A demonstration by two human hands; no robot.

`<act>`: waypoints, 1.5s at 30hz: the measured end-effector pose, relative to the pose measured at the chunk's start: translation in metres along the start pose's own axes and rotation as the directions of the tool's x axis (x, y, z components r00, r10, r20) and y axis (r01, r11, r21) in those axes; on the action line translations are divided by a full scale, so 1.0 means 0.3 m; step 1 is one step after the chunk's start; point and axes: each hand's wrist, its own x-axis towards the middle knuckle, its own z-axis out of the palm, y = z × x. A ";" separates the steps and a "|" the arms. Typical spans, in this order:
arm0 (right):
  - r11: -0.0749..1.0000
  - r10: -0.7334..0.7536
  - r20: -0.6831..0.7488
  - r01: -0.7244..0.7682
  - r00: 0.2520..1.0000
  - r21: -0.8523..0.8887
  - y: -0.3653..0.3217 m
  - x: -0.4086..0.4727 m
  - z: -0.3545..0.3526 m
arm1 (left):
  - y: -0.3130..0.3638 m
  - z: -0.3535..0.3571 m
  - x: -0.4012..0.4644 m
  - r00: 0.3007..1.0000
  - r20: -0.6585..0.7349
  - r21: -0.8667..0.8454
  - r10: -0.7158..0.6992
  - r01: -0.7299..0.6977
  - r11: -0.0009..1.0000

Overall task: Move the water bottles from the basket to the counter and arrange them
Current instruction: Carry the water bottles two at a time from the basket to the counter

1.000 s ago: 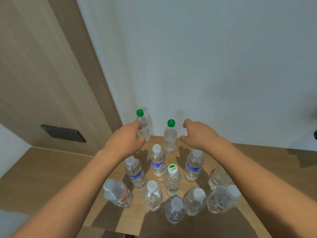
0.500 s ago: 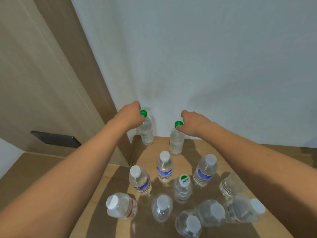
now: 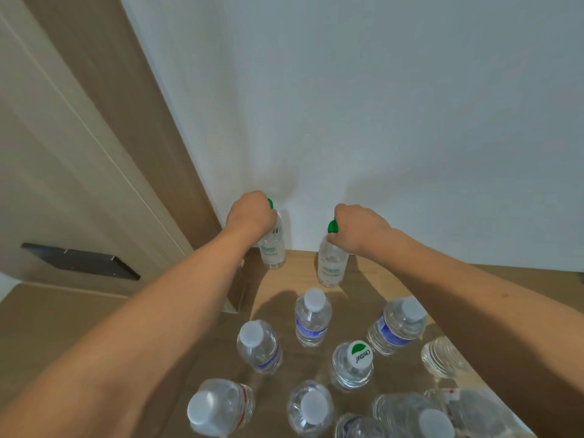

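Observation:
Two clear bottles with green caps stand at the back of the wooden counter [image 3: 363, 289], close to the white wall. My left hand [image 3: 251, 214] grips the neck of the left green-cap bottle [image 3: 272, 248]. My right hand [image 3: 358, 229] grips the neck of the right green-cap bottle [image 3: 330, 263]. Nearer to me stand several more clear bottles with white caps, among them one with a blue label [image 3: 312, 317] and one with a green-and-white cap [image 3: 352, 365]. No basket is in view.
A white wall [image 3: 379, 121] rises right behind the two far bottles. A wooden door panel [image 3: 79, 153] with a dark handle plate [image 3: 80, 260] stands to the left. The counter's left edge drops to a lower wooden surface [image 3: 47, 317].
Both hands have reached forward and closed round the necks of the two green-cap bottles. The left bottle now stands nearer the wall. The view has moved closer and tilted down.

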 end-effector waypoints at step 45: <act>0.981 -0.189 -0.116 0.184 0.975 -0.056 -0.151 0.181 0.017 | -0.034 0.028 0.037 0.997 -0.010 -0.004 0.071 -0.071 0.997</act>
